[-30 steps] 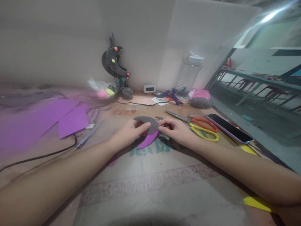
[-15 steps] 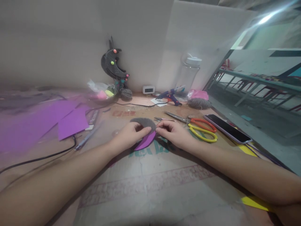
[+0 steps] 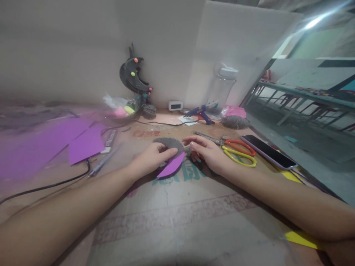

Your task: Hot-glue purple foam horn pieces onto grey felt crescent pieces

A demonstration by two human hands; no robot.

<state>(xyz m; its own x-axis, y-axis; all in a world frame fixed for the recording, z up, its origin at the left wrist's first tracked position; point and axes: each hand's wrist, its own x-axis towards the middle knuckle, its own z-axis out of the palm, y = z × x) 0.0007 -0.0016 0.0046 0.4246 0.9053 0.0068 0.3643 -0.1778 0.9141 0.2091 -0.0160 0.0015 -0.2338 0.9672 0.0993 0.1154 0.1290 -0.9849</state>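
Observation:
My left hand (image 3: 155, 157) pinches a crescent cutout between thumb and fingers, just above the board. Grey yarn (image 3: 174, 144) is wrapped over the crescent's upper part, while its lower end is bare purple sheet (image 3: 172, 166). To the right of the crescent, and apart from it, is my right hand (image 3: 206, 151). Its fingers are loosely bent and spread, and no object shows between them; a thin strand could not be made out. Behind the right hand lie scissors (image 3: 229, 146) with one orange and one yellow handle.
A phone (image 3: 268, 151) lies at the right edge. Behind are a glue gun (image 3: 201, 113), a grey yarn ball (image 3: 235, 122), a clear bottle (image 3: 224, 85), a small digital clock (image 3: 175, 106) and a hanging grey moon (image 3: 133, 75). Purple sheets (image 3: 85, 144) and a pen (image 3: 101, 164) lie left.
My right hand has let go of the crescent's edge and its fingers have spread, lifting slightly away to the right. My left hand keeps its hold, with the crescent tilted slightly.

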